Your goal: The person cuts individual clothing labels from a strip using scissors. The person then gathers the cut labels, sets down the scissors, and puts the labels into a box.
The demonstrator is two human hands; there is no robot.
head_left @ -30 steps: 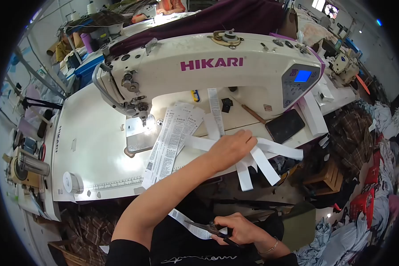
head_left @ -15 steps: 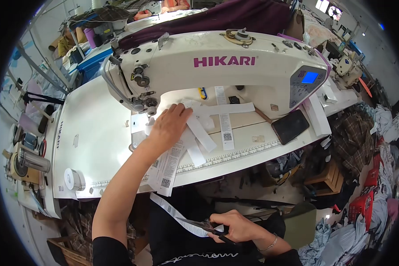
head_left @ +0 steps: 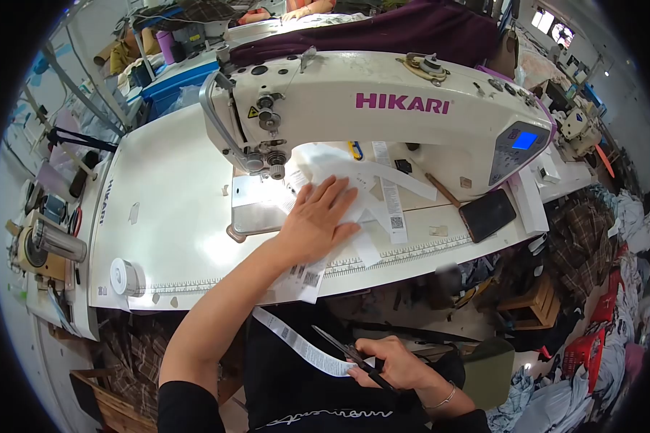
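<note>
My left hand point(head_left: 316, 222) lies flat with fingers spread on a pile of white label strips point(head_left: 368, 249), to the right of the needle area of the sewing machine point(head_left: 354, 119). Part of the pile is hidden under the palm. Printed labels point(head_left: 307, 281) poke out below the wrist, toward the table's front edge. Over my lap, my right hand point(head_left: 391, 363) grips black-handled scissors point(head_left: 343, 348), their blades pointing up and left. Its fingers also pinch the end of a long printed label strip point(head_left: 296, 343), which curves up to the table edge.
A phone point(head_left: 488, 215) lies at the table's right, near a brown stick point(head_left: 443, 190). Another printed label point(head_left: 392, 198) and a yellow-blue tool point(head_left: 355, 150) lie under the machine arm. A white tape roll point(head_left: 125, 277) sits front left. A co-worker's hands point(head_left: 296, 12) show at the back.
My left hand has moved slightly right and toward me, fingers spreading over the strips. The scissors have swung up, away from the strip in my right hand. The whole view has shifted.
</note>
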